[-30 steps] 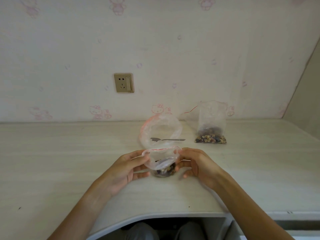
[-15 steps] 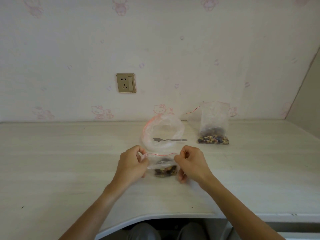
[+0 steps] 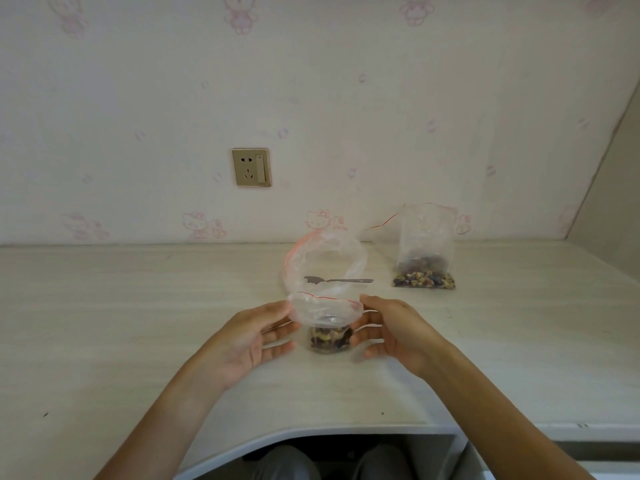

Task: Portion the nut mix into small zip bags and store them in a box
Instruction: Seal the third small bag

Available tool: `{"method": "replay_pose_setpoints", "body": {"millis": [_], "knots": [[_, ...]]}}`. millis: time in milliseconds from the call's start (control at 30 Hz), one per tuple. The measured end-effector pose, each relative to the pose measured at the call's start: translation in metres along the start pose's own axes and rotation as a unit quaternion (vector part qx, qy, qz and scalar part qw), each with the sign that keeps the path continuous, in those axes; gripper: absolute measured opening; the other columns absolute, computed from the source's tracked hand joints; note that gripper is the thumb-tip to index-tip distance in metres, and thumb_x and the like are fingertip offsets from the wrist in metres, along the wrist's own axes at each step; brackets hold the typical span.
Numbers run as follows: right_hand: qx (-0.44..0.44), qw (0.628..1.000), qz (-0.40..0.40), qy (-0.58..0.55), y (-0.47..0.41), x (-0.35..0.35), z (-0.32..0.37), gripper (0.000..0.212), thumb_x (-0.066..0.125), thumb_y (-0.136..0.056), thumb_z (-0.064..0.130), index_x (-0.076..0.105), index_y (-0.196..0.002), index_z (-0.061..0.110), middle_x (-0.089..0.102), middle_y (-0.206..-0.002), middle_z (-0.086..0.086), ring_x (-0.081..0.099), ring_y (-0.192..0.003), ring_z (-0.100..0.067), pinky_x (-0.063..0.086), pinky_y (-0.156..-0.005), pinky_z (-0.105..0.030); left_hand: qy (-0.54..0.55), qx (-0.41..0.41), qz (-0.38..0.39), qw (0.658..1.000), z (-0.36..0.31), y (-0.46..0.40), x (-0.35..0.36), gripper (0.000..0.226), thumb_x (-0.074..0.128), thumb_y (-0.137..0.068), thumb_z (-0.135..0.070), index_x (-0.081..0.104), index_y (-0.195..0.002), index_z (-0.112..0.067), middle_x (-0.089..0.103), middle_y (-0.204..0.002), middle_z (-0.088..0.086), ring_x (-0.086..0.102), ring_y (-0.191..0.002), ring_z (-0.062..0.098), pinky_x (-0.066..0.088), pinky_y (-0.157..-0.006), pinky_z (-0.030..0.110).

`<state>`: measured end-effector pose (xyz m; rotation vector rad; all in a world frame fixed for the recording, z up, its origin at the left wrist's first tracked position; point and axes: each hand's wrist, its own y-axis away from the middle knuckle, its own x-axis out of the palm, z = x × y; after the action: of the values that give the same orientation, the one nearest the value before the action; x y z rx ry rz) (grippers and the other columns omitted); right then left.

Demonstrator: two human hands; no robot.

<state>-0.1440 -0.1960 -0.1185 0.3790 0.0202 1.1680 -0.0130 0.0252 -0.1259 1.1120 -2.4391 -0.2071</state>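
A small zip bag (image 3: 323,311) with a red seal line stands on the desk (image 3: 138,323), its mouth spread wide and round. A little nut mix (image 3: 329,339) lies in its bottom. My left hand (image 3: 249,337) touches the bag's left rim with thumb and forefinger, the other fingers loose and apart. My right hand (image 3: 394,332) does the same at the right rim. Just behind, a larger clear zip bag (image 3: 349,251) lies with its mouth towards me and a metal spoon (image 3: 341,280) in it.
A second clear bag (image 3: 424,261) with nut mix in its bottom stands at the back right, near the wall. A wall socket (image 3: 251,167) sits above the desk. The desk's curved front edge (image 3: 311,433) is close to my knees. No box is in view.
Half a second ago both hands pinched the small bag's top nearly flat. Now the mouth is spread round again and my fingers have loosened and spread.
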Motion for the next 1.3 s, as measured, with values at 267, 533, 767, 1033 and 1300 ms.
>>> {"method": "replay_pose_setpoints", "body": {"millis": [267,533,767,1033,1300], "knots": [[-0.090,0.995,-0.004,0.037,0.004,0.001,-0.003,0.018,0.074,-0.093,0.014,0.072,-0.103,-0.001,0.062,-0.071,-0.011,0.066,-0.061,-0.026,0.053,-0.048,-0.032,-0.064,0.076,-0.083,0.992,0.001,-0.003,0.013,0.041,0.090,-0.073,-0.015,0.077,-0.111,-0.009,0.076,-0.086,0.004,0.072,-0.070,0.008,0.056,-0.055,0.024],[-0.270,0.900,-0.165,0.301,0.002,0.021,-0.013,0.023,0.050,-0.088,-0.003,0.052,-0.083,0.019,0.055,-0.051,-0.003,0.051,-0.034,-0.017,0.045,-0.034,-0.031,-0.368,0.228,-0.204,0.878,0.003,-0.001,0.027,0.021,0.072,-0.080,0.005,0.074,-0.084,-0.016,0.060,-0.051,0.000,0.067,-0.044,0.021,0.056,-0.047,0.029],[-0.041,0.992,-0.054,0.108,0.004,0.002,-0.003,0.023,0.065,-0.097,0.020,0.065,-0.104,-0.002,0.063,-0.069,-0.011,0.067,-0.058,-0.027,0.060,-0.055,-0.042,-0.265,0.115,-0.109,0.951,-0.007,0.007,0.023,0.018,0.079,-0.092,-0.032,0.082,-0.094,-0.015,0.065,-0.066,0.001,0.067,-0.059,0.012,0.062,-0.060,0.034],[-0.014,0.998,0.046,-0.028,0.006,-0.011,0.001,0.044,0.053,-0.104,0.038,0.072,-0.114,-0.001,0.071,-0.094,-0.019,0.072,-0.080,-0.028,0.058,-0.057,-0.038,-0.146,0.045,-0.033,0.988,-0.016,0.009,0.021,0.028,0.077,-0.090,-0.038,0.083,-0.105,-0.014,0.069,-0.088,0.005,0.071,-0.080,0.015,0.061,-0.071,0.033],[-0.086,0.995,0.043,0.010,0.008,-0.012,0.002,0.030,0.072,-0.094,0.025,0.075,-0.103,-0.004,0.075,-0.099,-0.021,0.073,-0.081,-0.027,0.060,-0.056,-0.032,-0.113,0.079,-0.042,0.989,-0.015,0.004,0.027,0.018,0.088,-0.077,-0.021,0.081,-0.092,-0.015,0.069,-0.076,0.004,0.067,-0.064,0.013,0.059,-0.061,0.027]]}}
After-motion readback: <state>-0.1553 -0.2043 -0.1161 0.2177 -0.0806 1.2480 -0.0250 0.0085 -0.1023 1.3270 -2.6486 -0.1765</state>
